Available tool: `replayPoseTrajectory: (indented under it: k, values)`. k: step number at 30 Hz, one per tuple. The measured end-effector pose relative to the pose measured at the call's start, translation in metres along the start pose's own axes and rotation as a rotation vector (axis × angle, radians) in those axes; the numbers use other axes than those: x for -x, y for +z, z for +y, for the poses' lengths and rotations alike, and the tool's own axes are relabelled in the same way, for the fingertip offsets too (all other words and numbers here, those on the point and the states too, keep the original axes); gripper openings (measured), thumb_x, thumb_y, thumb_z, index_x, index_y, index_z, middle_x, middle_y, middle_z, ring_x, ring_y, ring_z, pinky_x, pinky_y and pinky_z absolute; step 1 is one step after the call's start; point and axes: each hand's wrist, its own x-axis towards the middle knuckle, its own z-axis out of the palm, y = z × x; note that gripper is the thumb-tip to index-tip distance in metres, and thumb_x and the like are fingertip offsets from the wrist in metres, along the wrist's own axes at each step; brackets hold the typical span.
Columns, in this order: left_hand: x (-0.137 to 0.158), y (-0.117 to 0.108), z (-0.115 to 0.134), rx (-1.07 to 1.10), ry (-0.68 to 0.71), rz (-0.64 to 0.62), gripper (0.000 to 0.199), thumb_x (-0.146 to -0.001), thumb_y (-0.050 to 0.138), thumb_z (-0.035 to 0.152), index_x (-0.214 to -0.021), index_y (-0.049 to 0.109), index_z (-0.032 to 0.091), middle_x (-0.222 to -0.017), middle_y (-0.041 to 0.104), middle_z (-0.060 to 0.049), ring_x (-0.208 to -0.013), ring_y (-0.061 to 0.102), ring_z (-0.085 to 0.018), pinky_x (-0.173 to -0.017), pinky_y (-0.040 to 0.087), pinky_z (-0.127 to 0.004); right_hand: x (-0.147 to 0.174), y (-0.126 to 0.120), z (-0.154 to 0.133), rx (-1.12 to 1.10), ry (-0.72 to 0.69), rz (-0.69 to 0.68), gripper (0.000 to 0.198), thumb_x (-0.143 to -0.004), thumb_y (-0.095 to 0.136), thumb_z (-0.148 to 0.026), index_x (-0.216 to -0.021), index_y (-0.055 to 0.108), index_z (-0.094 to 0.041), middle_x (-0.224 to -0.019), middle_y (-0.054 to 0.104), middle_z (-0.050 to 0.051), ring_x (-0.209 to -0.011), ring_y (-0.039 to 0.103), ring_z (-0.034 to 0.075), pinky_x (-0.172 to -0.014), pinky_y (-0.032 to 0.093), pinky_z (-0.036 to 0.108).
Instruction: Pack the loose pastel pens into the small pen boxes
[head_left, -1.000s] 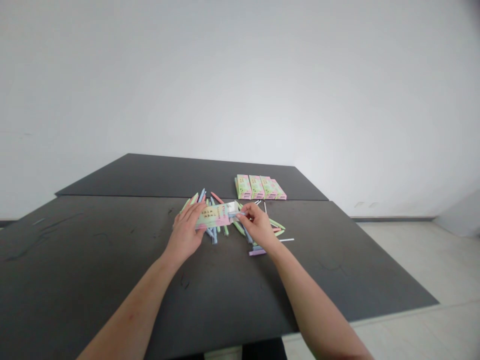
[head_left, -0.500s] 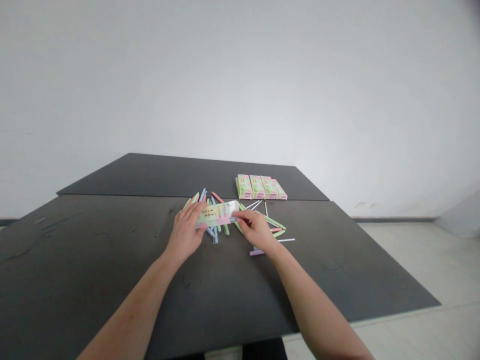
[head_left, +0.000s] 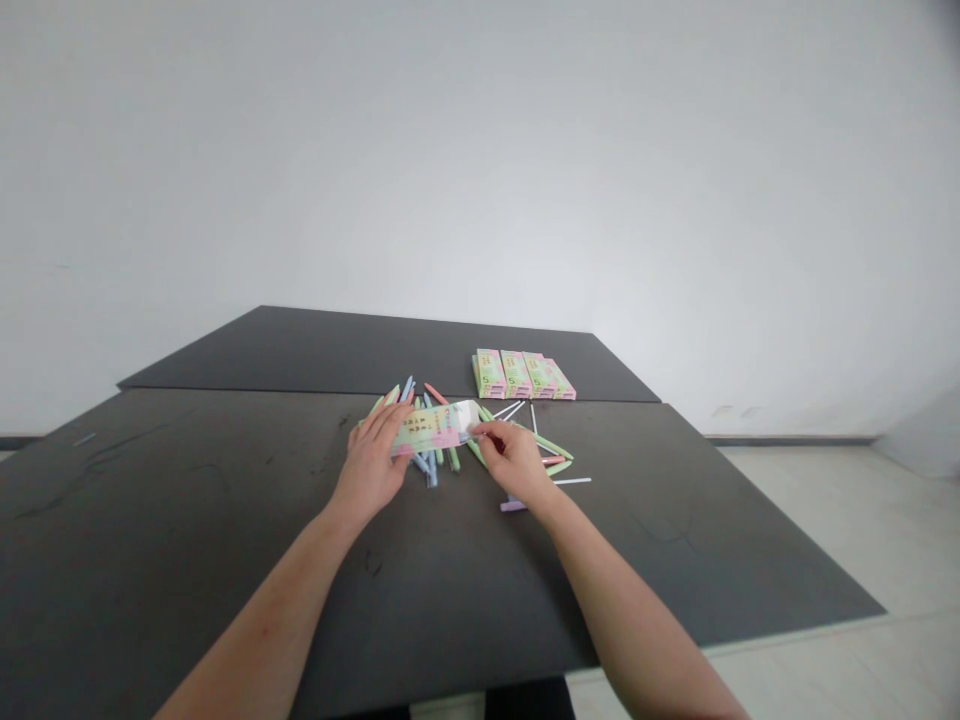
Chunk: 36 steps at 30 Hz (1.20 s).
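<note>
A flat pen box, printed in pink, green and yellow, is held by my left hand, fingers over its left part and thumb along the near edge. Its right end is open, with a white flap sticking out. At this open end my right hand pinches with thumb and forefinger; whether it grips the flap or something small inside is too small to tell. Blue, green and red pens lie loose beneath and behind the box. More green pens lie beyond my right hand, partly hidden by it.
Several matching boxes stand in a row towards the back of the dark table. A lilac pen and thin white sticks lie by my right wrist. A pale wall rises behind the table.
My right fingertips have shifted very slightly right at the box's open end, and more of the white flap shows. My left hand stays on the box.
</note>
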Motion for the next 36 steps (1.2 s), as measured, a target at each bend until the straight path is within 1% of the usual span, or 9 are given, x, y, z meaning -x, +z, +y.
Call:
replayPoseTrajectory:
  k: [7,13,17,22,25,27,29,33,36]
  values:
    - [0.001,0.0,0.0,0.01,-0.011,0.011,0.061,-0.076,0.055,0.01,-0.136,0.044,0.021,-0.142,0.049,-0.011,-0.134,0.04,-0.029,-0.108,0.035,-0.051,0.004,0.001,-0.009,0.04,-0.06,-0.058,0.033,-0.082,0.049,-0.016,-0.103,0.074,-0.019,-0.088,0.075,0.004,-0.071,0.064,0.016,-0.07,0.048,0.026]
    - [0.0,0.0,-0.001,-0.007,-0.001,0.007,0.062,-0.076,0.055,0.009,-0.136,0.043,0.02,-0.142,0.05,-0.011,-0.135,0.039,-0.029,-0.109,0.035,-0.05,0.008,0.007,-0.015,0.114,-0.066,-0.171,0.041,-0.08,0.048,-0.014,-0.116,0.067,-0.019,-0.067,0.067,0.0,-0.056,0.054,0.014,-0.059,0.04,0.023]
    - [0.0,0.0,-0.001,-0.014,-0.003,0.015,0.064,-0.077,0.054,0.009,-0.138,0.04,0.021,-0.141,0.05,-0.011,-0.134,0.04,-0.028,-0.109,0.035,-0.049,0.01,0.009,-0.014,0.09,-0.058,-0.201,0.045,-0.081,0.048,-0.015,-0.123,0.062,-0.02,-0.063,0.062,-0.002,-0.053,0.051,0.013,-0.055,0.037,0.022]
    - [-0.001,0.001,-0.003,-0.003,-0.036,0.007,0.065,-0.077,0.055,0.012,-0.139,0.039,0.022,-0.142,0.049,-0.009,-0.133,0.041,-0.029,-0.108,0.035,-0.049,0.013,0.012,-0.011,-0.026,-0.059,-0.09,0.04,-0.085,0.047,-0.021,-0.122,0.059,-0.019,-0.059,0.056,-0.004,-0.051,0.048,0.013,-0.054,0.037,0.022]
    - [-0.001,0.001,-0.006,-0.008,-0.064,0.024,0.062,-0.077,0.056,0.013,-0.136,0.042,0.021,-0.142,0.049,-0.01,-0.131,0.043,-0.029,-0.109,0.035,-0.049,0.014,0.018,-0.012,-0.044,-0.018,-0.001,0.026,-0.088,0.047,-0.026,-0.11,0.059,-0.019,-0.056,0.053,-0.006,-0.048,0.046,0.012,-0.052,0.035,0.022]
    - [-0.002,0.002,-0.008,-0.013,-0.072,0.036,0.061,-0.077,0.057,0.014,-0.135,0.043,0.02,-0.142,0.049,-0.01,-0.13,0.043,-0.029,-0.11,0.034,-0.048,0.015,0.024,-0.014,0.028,-0.011,-0.036,0.017,-0.089,0.049,-0.028,-0.097,0.061,-0.019,-0.059,0.057,-0.004,-0.05,0.05,0.012,-0.054,0.036,0.022]
    - [-0.002,0.002,-0.01,-0.015,-0.074,0.05,0.061,-0.077,0.058,0.015,-0.135,0.042,0.021,-0.142,0.049,-0.009,-0.13,0.044,-0.029,-0.11,0.034,-0.048,0.016,0.032,-0.018,0.164,-0.004,-0.132,0.017,-0.089,0.052,-0.033,-0.09,0.062,-0.02,-0.065,0.064,0.0,-0.057,0.057,0.014,-0.058,0.038,0.023]
    - [-0.002,0.002,-0.012,-0.026,-0.081,0.066,0.062,-0.076,0.058,0.015,-0.135,0.042,0.02,-0.14,0.051,-0.01,-0.128,0.045,-0.029,-0.109,0.035,-0.048,0.016,0.047,-0.027,0.469,0.039,-0.277,0.033,-0.088,0.055,-0.049,-0.094,0.064,-0.018,-0.076,0.071,0.008,-0.072,0.067,0.023,-0.065,0.044,0.028]
    - [-0.003,0.002,-0.013,-0.029,-0.088,0.073,0.061,-0.076,0.058,0.016,-0.135,0.042,0.021,-0.139,0.051,-0.01,-0.127,0.045,-0.029,-0.108,0.036,-0.048,0.015,0.055,-0.031,0.604,0.047,-0.34,0.043,-0.087,0.052,-0.055,-0.098,0.064,-0.015,-0.083,0.072,0.014,-0.077,0.069,0.028,-0.066,0.048,0.033]
